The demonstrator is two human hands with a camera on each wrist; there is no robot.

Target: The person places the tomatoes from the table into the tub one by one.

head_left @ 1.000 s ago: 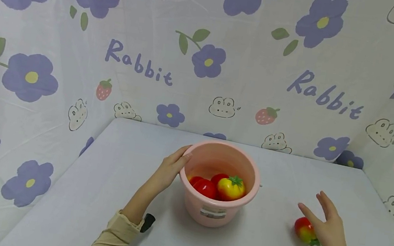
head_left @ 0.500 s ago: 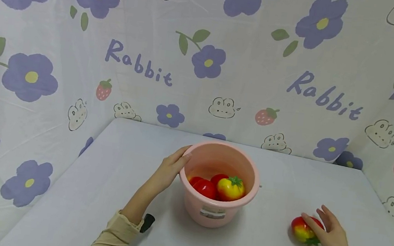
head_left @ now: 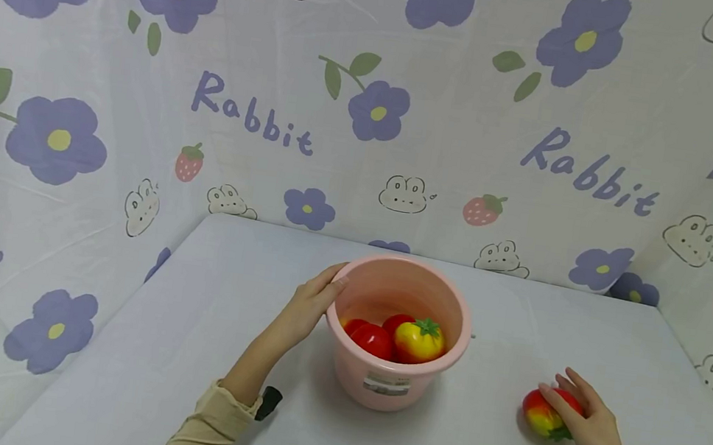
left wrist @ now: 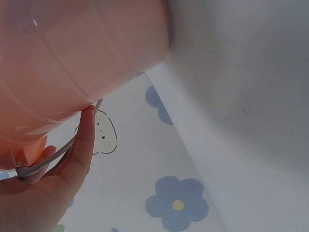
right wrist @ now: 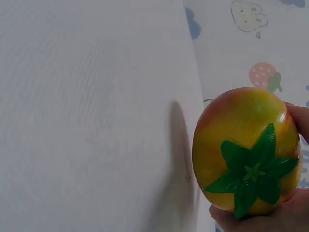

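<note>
A pink plastic bucket [head_left: 385,385] stands mid-table, holding several toy tomatoes, among them a yellow-red one with a green calyx [head_left: 420,340] and a plain red one [head_left: 374,340]. My left hand [head_left: 309,307] grips the bucket's rim at its left side, thumb over the edge. In the left wrist view, the fingers [left wrist: 83,137] press the outer wall beside the grey wire handle [left wrist: 55,158]. To the right of the bucket, my right hand [head_left: 595,426] holds a red-and-yellow toy tomato [right wrist: 241,130] between thumb and fingers, its green calyx facing the wrist camera.
The table has a white cover [head_left: 180,349]. Behind it and at both sides hang white cloth walls [head_left: 461,131] printed with purple flowers, strawberries and rabbits. Black wrist-camera parts [head_left: 268,403] show near the left sleeve [head_left: 204,426].
My right hand has come down from spread fingers over the tomato and closed around it. The tomato has shifted slightly left. The left hand and bucket stay put.
</note>
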